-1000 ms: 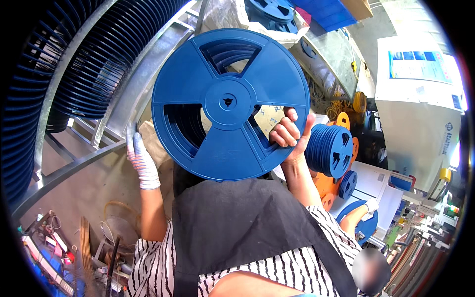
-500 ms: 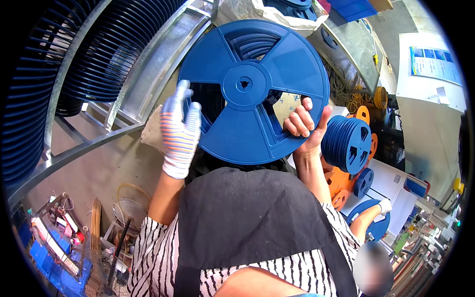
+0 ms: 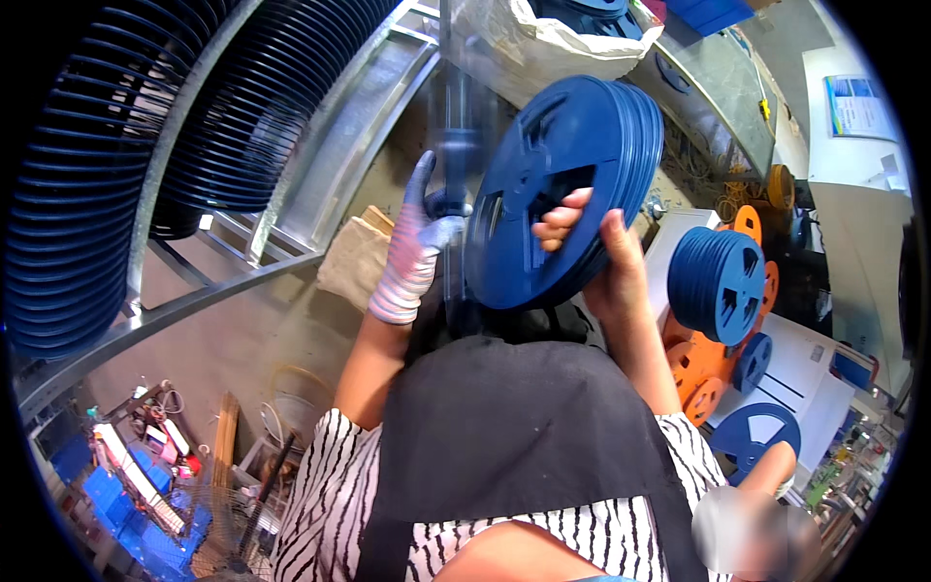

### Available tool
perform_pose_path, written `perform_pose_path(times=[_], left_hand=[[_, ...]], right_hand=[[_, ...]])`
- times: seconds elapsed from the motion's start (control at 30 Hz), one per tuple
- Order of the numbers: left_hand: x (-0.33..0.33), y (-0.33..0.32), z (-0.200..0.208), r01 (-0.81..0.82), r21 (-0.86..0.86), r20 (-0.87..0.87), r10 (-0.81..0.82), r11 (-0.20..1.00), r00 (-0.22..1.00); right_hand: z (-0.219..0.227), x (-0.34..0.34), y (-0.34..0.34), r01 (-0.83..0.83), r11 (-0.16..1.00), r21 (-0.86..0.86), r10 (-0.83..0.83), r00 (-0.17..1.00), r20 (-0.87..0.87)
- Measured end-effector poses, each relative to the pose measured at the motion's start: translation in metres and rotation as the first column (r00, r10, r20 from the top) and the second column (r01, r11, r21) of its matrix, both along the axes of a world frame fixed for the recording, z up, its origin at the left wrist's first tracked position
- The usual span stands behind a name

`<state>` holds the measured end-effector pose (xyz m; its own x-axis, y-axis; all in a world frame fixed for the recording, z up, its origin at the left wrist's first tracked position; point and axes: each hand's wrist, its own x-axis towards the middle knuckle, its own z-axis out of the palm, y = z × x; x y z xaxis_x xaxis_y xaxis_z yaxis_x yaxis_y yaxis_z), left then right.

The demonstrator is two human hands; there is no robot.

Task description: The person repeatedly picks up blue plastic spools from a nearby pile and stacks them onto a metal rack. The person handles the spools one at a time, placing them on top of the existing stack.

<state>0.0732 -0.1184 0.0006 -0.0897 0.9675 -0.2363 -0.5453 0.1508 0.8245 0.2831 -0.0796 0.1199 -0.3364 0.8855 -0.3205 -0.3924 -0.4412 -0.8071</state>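
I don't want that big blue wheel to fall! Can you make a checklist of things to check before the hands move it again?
1. Right hand gripping the blue reel, fingers through a cut-out: ok.
2. Left hand, gloved, on the reel: not ok, it sits beside it near a blurred upright rod.
3. Reel level: not ok, tilted.
4. Reel undamaged: cannot tell.
5. Stacked blue reels at the right, apart from the held one: ok.
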Motion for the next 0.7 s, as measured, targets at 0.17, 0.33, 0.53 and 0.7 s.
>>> perform_pose_path(times=[0.17,0.33,0.53,0.7], left_hand=[[-0.025,-0.018,0.033,0.092,0.15,0.774,-0.175,0.984,0.608],[-0.014,-0.024,0.033,0.031,0.168,0.761,-0.149,0.985,0.631],[-0.006,-0.023,0.051,0.042,0.122,0.775,-0.121,0.992,0.621],[0.002,-0.026,0.06,0.141,0.192,0.626,-0.231,0.971,0.745]], right_hand=[[-0.027,0.022,0.01,0.115,0.991,-0.071,-0.128,0.97,-0.209],[-0.023,0.02,0.007,0.173,0.981,-0.089,-0.181,0.979,-0.093],[-0.017,0.016,0.004,0.151,0.983,-0.103,-0.151,0.989,0.006],[-0.018,0.003,0.006,0.131,0.988,-0.08,-0.118,0.981,0.154]])
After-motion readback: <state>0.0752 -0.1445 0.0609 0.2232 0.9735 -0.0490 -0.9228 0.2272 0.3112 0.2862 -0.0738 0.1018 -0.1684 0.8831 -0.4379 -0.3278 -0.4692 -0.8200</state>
